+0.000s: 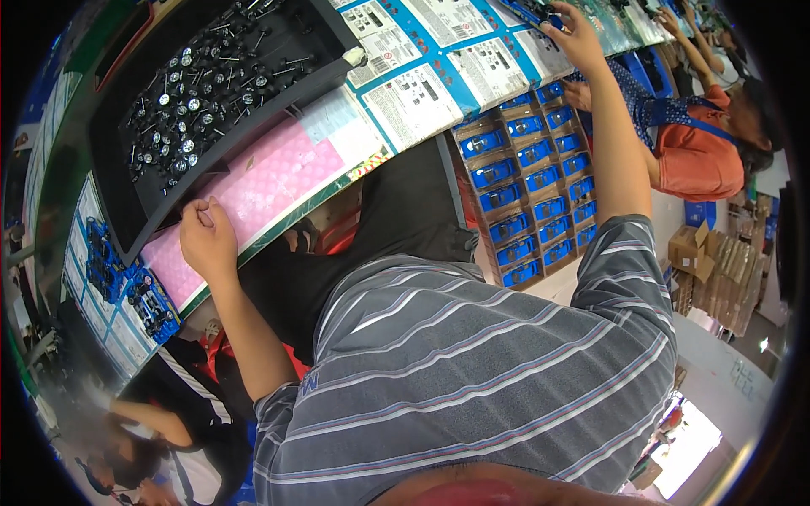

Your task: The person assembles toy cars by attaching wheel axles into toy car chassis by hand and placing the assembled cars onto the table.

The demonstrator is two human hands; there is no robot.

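My left hand (209,240) rests at the near edge of the black tray (319,94), over the pink padded sheet (283,169). Its fingers are curled together, and whatever may be in them is hidden. Inside the tray lie many small wheel-and-axle sets (190,105) with black tyres and shiny hubs. At the far right of the table, my right hand (580,40) is closed at the end of a blue toy car part (530,12), cut off by the picture's top edge.
Flat printed card sheets (413,101) cover the table. A divided carton (525,187) of blue toy cars stands right of my lap. More blue car parts (152,308) sit at the left table end. A co-worker in orange (696,164) is at right, another person (181,447) lower left.
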